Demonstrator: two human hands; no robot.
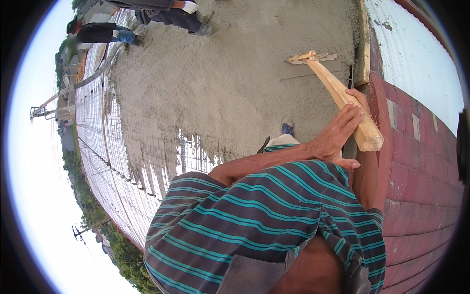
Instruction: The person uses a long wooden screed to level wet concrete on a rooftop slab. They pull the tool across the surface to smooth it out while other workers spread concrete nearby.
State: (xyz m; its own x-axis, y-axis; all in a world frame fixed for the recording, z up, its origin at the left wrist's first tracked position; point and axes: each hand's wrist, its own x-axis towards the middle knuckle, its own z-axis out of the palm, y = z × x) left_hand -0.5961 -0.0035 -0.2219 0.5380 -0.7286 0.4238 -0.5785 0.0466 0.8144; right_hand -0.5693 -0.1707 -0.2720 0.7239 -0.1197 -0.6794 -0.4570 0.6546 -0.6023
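I hold a long pale wooden handle (342, 100) with both hands. My left hand (338, 137) lies over its near part, fingers stretched along the wood. My right hand (360, 96) wraps it from behind, with only the fingertips showing. The handle's far end joins a flat grey float blade (308, 69) resting on wet grey concrete (235, 73). The cut end of the handle (369, 139) sticks out past my left hand. My striped teal-and-grey shirt fills the lower middle of the view.
A red brick wall (416, 161) runs along the right, with a wooden form board (363, 44) beside the concrete. Bare steel mesh (112, 147) extends left of the poured area. Two other people (171, 14) bend over the concrete far off. My blue shoe (288, 129) stands in the concrete.
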